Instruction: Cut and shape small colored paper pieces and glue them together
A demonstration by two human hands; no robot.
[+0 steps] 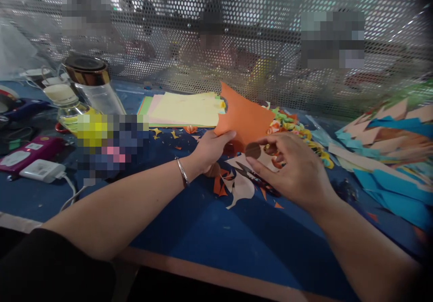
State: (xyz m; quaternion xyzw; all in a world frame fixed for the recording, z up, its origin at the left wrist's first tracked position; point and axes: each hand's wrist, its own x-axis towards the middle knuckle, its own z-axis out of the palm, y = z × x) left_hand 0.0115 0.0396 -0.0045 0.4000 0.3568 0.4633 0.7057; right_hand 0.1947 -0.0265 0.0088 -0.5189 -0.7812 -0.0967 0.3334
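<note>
An orange sheet of paper (pixel 245 119) with curved cut edges is raised above the blue table. My left hand (pixel 213 151) pinches its lower left edge between thumb and fingers. Between the thumb and fingers of my right hand (pixel 287 169) is a small brown disc (pixel 252 151), held just in front of the sheet's lower edge. Scissors (pixel 248 172) lie below the disc, partly hidden by my right hand. Around them are orange scraps (pixel 220 184) and a pale cut piece of paper (pixel 242 189).
Stacked coloured paper (pixel 186 108) lies behind my left hand, with curled paper strips (pixel 304 132) right of centre. Folded paper pieces (pixel 399 180) fill the right. Bottles (pixel 98 90), a purple device (pixel 32 154) and a white charger (pixel 43 171) stand left. A perforated metal screen (pixel 237 58) rises behind.
</note>
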